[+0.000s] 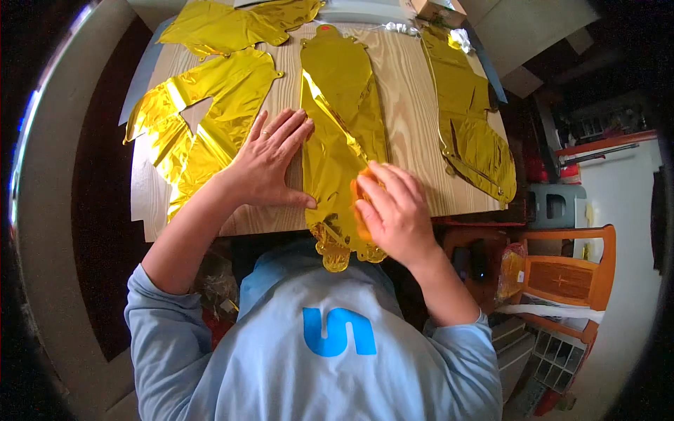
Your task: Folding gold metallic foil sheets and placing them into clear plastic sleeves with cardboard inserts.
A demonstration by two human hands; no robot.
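Observation:
A flat gold foil balloon [340,84] lies lengthwise on the wooden table in front of me, its crinkled lower end hanging over the near edge. My left hand [270,161] rests flat with fingers stretched along the balloon's left border, thumb touching the foil. In my right hand [399,214] is a soft-looking orange pad [361,203], pressed on the lower right part of the balloon. My fingers cover much of the pad, so its exact kind is unclear. A bright crease runs diagonally down the foil toward the pad.
More flat gold foil balloons lie around: one at left [232,84], another at far left [225,28], a third at right [460,91]. A cardboard box [439,10] and white scraps [460,38] sit at the back right. A wooden chair [562,274] stands right of me.

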